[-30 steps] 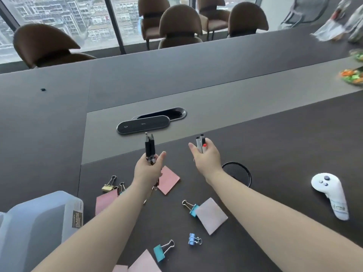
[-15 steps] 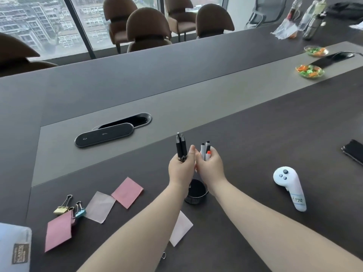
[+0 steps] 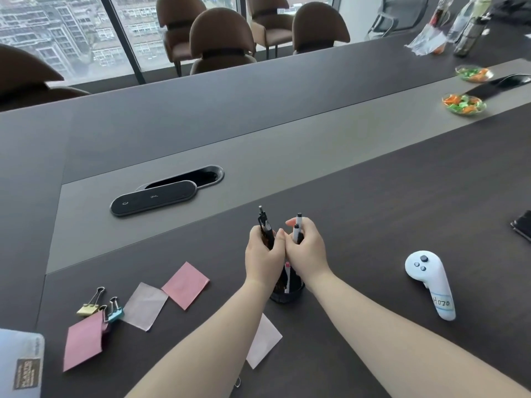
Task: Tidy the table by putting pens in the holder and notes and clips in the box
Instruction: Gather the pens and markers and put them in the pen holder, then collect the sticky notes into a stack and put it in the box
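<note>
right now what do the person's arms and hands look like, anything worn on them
Both forearms are bare as far as the view shows: no sleeves, watch or bracelet. The left hand and right hand wear no gloves, and no rings show.

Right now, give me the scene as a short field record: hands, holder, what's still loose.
left hand: closed on black pens, held over the holder
right hand: closed on grey markers, beside the left hand
pen holder: dark cup under both hands, mostly hidden
sticky notes: five loose on table, pink and pale
binder clips: gold and teal, left of the notes
box: bottom left corner, partly out of view
white controller: right of the holder
</note>
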Action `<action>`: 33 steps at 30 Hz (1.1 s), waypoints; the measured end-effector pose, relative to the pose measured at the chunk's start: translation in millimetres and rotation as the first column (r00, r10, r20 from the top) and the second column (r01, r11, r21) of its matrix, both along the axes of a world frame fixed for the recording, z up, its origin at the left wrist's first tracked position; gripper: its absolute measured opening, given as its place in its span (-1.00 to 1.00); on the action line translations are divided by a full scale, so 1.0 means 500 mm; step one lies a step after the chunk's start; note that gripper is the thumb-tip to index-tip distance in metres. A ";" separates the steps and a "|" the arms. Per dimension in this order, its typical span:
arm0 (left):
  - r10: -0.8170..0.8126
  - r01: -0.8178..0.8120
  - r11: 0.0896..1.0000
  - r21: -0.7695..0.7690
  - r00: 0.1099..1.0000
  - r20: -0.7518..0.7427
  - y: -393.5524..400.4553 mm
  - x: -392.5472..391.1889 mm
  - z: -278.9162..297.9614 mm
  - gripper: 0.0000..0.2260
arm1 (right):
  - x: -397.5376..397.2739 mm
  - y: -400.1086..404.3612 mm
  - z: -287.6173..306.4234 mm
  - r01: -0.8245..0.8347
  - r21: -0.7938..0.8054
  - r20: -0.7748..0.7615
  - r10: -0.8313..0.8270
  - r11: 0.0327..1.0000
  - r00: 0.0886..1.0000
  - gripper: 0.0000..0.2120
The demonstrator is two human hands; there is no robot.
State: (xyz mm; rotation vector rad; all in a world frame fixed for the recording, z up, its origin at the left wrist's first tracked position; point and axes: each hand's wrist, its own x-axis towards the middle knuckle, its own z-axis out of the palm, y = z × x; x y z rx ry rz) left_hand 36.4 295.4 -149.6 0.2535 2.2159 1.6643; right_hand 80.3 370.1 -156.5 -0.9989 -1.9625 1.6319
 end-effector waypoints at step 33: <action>0.260 -0.197 0.721 -0.665 0.965 -0.003 -0.573 -0.219 0.029 -0.86 | -0.189 -0.220 0.077 -0.468 0.263 0.288 0.394 0.844 0.873 -0.92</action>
